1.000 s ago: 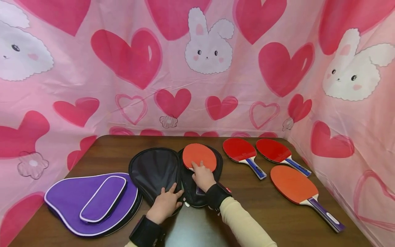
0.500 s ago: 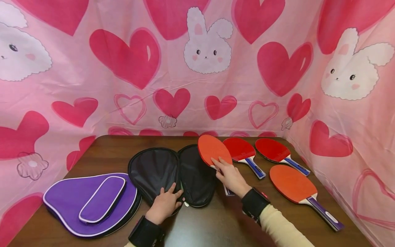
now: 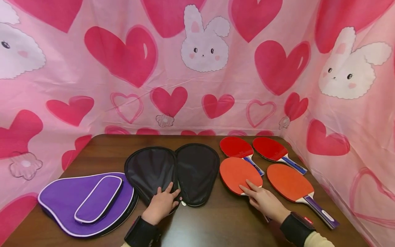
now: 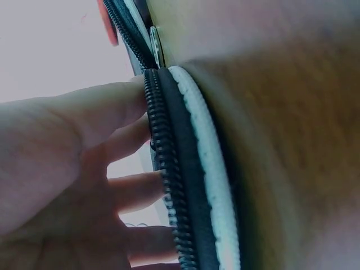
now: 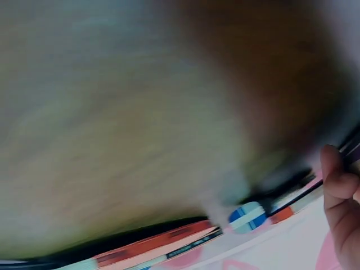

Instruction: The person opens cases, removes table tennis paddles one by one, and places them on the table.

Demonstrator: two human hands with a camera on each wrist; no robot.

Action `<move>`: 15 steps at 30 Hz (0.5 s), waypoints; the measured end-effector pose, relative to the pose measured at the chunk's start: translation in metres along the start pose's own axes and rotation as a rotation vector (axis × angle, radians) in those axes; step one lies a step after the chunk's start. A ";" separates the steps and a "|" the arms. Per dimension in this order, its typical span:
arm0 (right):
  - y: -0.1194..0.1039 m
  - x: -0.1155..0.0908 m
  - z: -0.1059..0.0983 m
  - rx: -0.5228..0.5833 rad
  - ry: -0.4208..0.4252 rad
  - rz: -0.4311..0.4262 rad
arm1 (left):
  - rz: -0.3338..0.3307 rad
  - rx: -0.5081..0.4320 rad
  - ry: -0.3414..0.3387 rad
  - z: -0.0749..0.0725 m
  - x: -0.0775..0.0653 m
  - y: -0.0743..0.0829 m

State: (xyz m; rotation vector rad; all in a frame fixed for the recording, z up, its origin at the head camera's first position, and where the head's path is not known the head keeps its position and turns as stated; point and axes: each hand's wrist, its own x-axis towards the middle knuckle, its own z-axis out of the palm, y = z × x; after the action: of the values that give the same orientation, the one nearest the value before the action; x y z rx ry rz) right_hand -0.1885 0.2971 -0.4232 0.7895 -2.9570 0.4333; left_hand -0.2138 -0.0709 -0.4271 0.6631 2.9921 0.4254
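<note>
The open black paddle case lies unfolded into two halves at mid-table. My left hand rests on its left half with fingers spread; in the left wrist view the fingers lie against the zippered edge. To the right, my right hand holds an orange-faced table tennis paddle around where blade meets handle, two fingers lying on the blade. The hand covers most of this handle. In the right wrist view a finger shows at the edge, and the rest is blurred.
Two red paddles with blue handles lie at the back right. Another orange paddle with a purple handle is just right of my right hand. A purple case with white piping sits at the left. Patterned cloth hangs behind the table.
My right hand has lifted the orange paddle off the case's right half and carried it rightward and nearer, in front of the red paddle. The left hand has stayed on the case.
</note>
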 end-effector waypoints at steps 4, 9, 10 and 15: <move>0.007 -0.011 0.002 -0.032 -0.014 -0.075 | 0.001 0.003 -0.002 0.001 0.000 0.000; 0.015 -0.019 0.004 -0.033 -0.032 -0.099 | -0.001 0.008 -0.001 -0.001 0.000 0.000; 0.016 -0.020 0.004 -0.036 -0.030 -0.101 | -0.001 0.006 -0.003 -0.001 -0.001 0.000; 0.026 -0.024 0.004 -0.065 -0.021 -0.113 | -0.003 0.007 -0.015 -0.002 -0.001 0.001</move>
State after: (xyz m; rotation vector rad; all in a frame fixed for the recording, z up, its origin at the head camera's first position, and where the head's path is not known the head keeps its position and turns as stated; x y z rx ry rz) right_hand -0.1801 0.3293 -0.4368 0.9524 -2.9096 0.3220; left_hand -0.2127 -0.0709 -0.4247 0.6595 2.9814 0.4074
